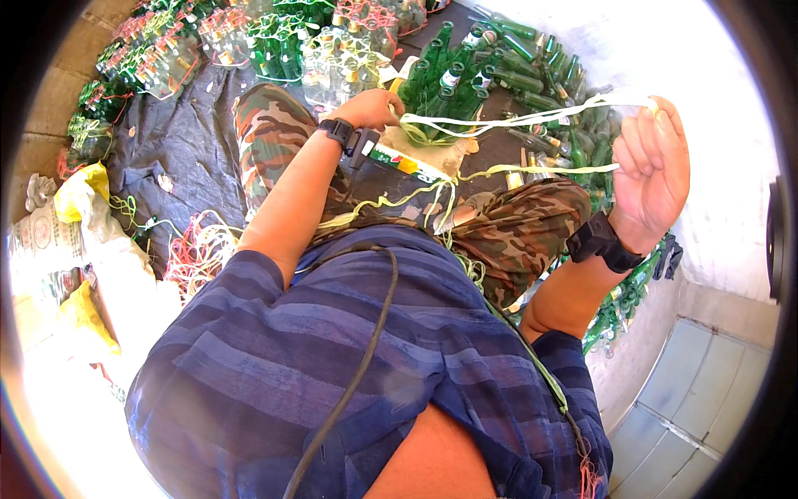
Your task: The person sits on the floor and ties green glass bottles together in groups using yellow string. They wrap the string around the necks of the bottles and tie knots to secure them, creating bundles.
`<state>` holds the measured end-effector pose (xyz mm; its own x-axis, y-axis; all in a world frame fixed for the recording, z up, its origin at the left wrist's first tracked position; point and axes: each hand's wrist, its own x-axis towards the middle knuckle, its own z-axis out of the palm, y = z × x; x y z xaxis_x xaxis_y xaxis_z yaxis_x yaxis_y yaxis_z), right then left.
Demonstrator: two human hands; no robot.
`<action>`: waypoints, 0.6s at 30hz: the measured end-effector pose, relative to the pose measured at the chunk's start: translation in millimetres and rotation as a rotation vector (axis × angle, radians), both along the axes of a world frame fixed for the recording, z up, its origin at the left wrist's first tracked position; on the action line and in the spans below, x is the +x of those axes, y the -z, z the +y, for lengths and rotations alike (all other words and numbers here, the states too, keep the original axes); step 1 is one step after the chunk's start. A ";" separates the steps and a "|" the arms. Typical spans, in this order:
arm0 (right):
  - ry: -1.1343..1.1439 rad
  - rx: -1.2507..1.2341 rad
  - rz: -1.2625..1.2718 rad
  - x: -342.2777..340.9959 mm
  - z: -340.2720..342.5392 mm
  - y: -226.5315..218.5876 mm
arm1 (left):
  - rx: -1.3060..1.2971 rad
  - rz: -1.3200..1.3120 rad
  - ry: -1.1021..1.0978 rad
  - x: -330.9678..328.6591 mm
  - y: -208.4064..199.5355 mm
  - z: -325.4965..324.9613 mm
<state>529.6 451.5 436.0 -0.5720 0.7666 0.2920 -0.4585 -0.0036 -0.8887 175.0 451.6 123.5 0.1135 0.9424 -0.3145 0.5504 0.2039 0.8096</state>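
A pale yellow-green cord (515,127) stretches in doubled strands between my hands. My right hand (652,166) is raised at the right, its fingers curled shut on the cord. Reaching forward, my left hand (371,110) has its fingers closed at the cord's other end, beside a cluster of green glass bottles (445,83). Those bottles stand upright on a piece of cardboard (424,154), and the cord runs round their lower part. A slacker length of the cord (374,204) crosses over my lap. My left fingertips are partly hidden.
Tied bundles of clear and green bottles (341,62) line the far left. Loose green bottles (540,75) lie piled on the far right. Tangled pink and white cord (202,254) lies left of me, near sacks (100,220). My crossed legs (532,224) flank the cardboard; a wall (731,233) rises at right.
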 end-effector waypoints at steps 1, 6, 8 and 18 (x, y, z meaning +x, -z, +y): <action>0.013 0.013 0.003 -0.3 -1.5 -0.3 | -0.029 0.033 0.003 0.5 -2.6 -0.8; -0.016 0.014 0.039 -5.0 -3.9 -4.3 | 0.194 0.287 0.151 28.0 43.4 -3.6; -0.016 0.017 0.078 -7.4 -3.5 -5.7 | 0.110 0.341 0.247 37.3 62.3 -3.7; -0.071 0.046 0.102 -10.6 -7.1 -14.4 | 0.104 0.323 -0.163 77.3 89.0 -12.5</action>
<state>519.0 444.4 450.4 -0.5897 0.7095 0.3859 -0.5469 0.0008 -0.8372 252.3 439.2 34.5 -0.1297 0.9687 -0.2116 0.7480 0.2357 0.6204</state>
